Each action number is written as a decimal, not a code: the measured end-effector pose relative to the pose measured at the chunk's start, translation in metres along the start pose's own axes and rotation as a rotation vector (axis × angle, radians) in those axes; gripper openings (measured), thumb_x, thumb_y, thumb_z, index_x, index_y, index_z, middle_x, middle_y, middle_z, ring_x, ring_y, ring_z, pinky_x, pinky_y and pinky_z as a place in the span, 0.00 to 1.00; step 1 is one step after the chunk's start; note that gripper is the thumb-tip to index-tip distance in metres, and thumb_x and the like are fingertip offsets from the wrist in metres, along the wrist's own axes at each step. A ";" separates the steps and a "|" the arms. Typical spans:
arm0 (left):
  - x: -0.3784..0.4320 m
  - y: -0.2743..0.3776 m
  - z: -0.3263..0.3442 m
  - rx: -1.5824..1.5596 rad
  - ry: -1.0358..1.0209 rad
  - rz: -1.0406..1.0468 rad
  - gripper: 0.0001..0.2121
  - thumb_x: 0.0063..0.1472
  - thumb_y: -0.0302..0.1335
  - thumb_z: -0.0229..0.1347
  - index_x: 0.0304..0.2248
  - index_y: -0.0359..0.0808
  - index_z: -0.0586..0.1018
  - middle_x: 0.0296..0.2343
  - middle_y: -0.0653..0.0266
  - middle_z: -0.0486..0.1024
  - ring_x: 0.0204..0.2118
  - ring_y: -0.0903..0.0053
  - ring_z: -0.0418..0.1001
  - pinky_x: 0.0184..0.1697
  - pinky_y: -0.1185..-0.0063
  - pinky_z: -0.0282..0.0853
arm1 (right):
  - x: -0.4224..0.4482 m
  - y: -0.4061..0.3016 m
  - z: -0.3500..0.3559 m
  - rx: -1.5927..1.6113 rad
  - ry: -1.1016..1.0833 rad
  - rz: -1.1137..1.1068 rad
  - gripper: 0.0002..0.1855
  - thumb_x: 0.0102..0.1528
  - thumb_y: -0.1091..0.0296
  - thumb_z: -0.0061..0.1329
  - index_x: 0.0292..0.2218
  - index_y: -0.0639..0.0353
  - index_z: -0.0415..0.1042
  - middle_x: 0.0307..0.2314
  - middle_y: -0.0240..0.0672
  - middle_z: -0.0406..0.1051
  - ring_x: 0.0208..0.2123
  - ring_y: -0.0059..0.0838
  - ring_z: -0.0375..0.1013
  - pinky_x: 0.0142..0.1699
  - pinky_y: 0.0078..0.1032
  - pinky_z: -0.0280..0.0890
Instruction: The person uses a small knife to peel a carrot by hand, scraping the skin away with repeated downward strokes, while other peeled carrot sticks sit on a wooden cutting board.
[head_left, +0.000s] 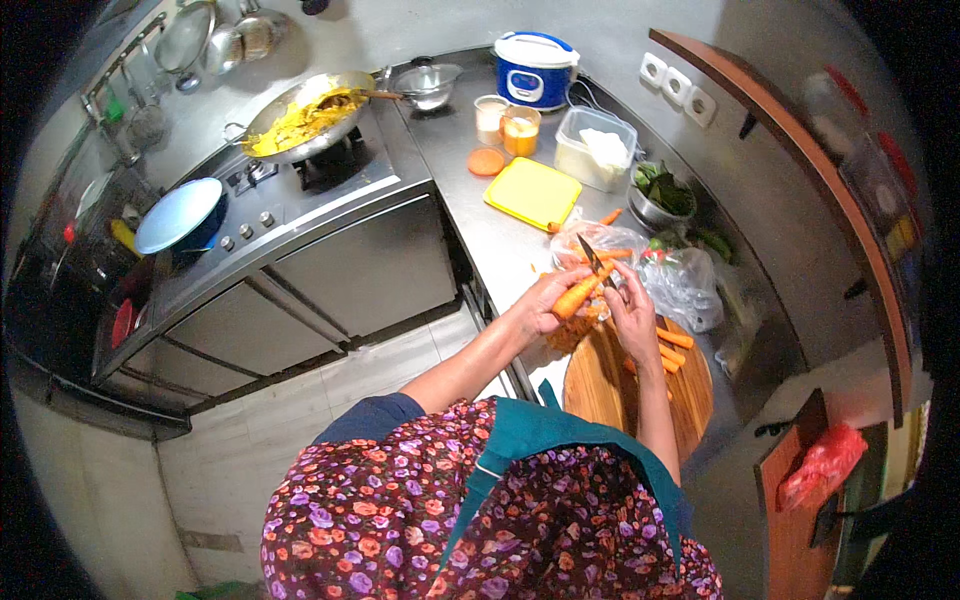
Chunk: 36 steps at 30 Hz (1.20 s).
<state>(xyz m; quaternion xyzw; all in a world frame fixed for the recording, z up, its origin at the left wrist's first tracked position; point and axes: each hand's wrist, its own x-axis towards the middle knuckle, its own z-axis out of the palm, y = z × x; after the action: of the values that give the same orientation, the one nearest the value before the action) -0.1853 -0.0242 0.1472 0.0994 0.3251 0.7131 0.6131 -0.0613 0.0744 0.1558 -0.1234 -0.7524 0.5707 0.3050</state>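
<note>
My left hand (552, 298) is closed around a thick carrot (576, 297), which points up and to the right over the counter. In my right hand (632, 304) is a knife (590, 253) with a dark blade, held against the carrot's narrow end. Below my hands lies a round wooden cutting board (691, 390) with several carrot pieces (675, 338) on it, partly hidden by my right forearm. Orange peelings (568, 335) are heaped at the board's far left edge. Beyond my hands, more carrots (611, 217) lie in and beside a clear plastic bag (600, 238).
A wok (281, 155) of yellow food sits on the stove at the left. Behind the hands are a yellow lid (532, 193), a plastic container (592, 169), a bowl of leaves (660, 214) and a blue rice cooker (534, 79). A wooden shelf (825, 142) juts out at right.
</note>
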 end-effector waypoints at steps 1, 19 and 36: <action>-0.004 0.001 0.002 0.021 -0.008 0.003 0.10 0.53 0.35 0.49 0.31 0.38 0.69 0.20 0.68 0.70 0.18 0.82 0.68 0.19 0.84 0.65 | 0.001 -0.003 0.002 -0.029 0.031 -0.074 0.18 0.51 0.70 0.42 0.44 0.65 0.60 0.22 0.24 0.58 0.23 0.14 0.54 0.28 0.12 0.52; 0.011 0.001 -0.014 -0.231 -0.089 -0.086 0.13 0.56 0.33 0.46 0.37 0.34 0.67 0.26 0.62 0.70 0.24 0.78 0.68 0.21 0.83 0.64 | -0.002 0.009 -0.002 -0.106 -0.041 0.017 0.35 0.49 0.62 0.43 0.52 0.63 0.42 0.30 0.43 0.69 0.35 0.27 0.68 0.39 0.22 0.60; 0.010 0.001 -0.009 -0.272 -0.107 -0.114 0.10 0.58 0.32 0.42 0.35 0.34 0.66 0.25 0.61 0.68 0.22 0.77 0.65 0.19 0.84 0.62 | -0.001 0.003 -0.008 0.014 -0.106 0.041 0.27 0.51 0.66 0.41 0.51 0.59 0.50 0.30 0.40 0.69 0.36 0.27 0.68 0.41 0.21 0.59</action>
<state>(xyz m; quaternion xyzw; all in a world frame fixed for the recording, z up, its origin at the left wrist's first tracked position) -0.1927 -0.0176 0.1383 0.0348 0.1974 0.7083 0.6769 -0.0564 0.0808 0.1544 -0.1064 -0.7607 0.5880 0.2537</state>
